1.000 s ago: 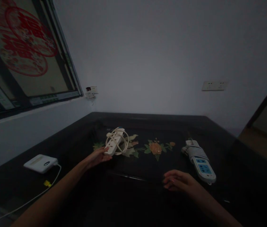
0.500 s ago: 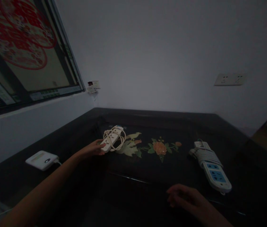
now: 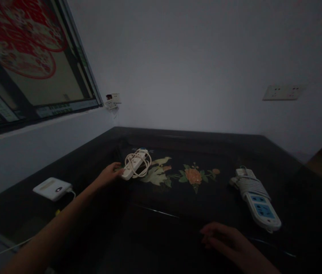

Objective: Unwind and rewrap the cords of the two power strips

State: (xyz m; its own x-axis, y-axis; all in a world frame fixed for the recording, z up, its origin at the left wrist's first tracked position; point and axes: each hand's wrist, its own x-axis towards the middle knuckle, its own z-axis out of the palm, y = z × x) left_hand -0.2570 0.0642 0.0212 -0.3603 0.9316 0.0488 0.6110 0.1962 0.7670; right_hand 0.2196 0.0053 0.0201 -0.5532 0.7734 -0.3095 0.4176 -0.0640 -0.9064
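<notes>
My left hand point(image 3: 109, 174) reaches out to a cream power strip point(image 3: 134, 163) with its cord looped around it, on a black table point(image 3: 161, 213). The fingers touch its near end and seem to grip it. My right hand point(image 3: 225, 239) rests low on the table near the front, its fingers loosely curled with nothing in them. A second power strip point(image 3: 259, 201), white with blue sockets and its grey cord wound round it, lies to the right, beyond my right hand.
A flower pattern point(image 3: 191, 176) decorates the table's middle. A white power bank point(image 3: 53, 188) with a cable lies at the left edge. Wall sockets point(image 3: 283, 92) sit on the back wall, another socket point(image 3: 112, 100) in the corner by the window point(image 3: 26, 64).
My left hand has pulled the cream power strip a little to the left. My right hand has drawn back toward me. The view has shifted slightly.
</notes>
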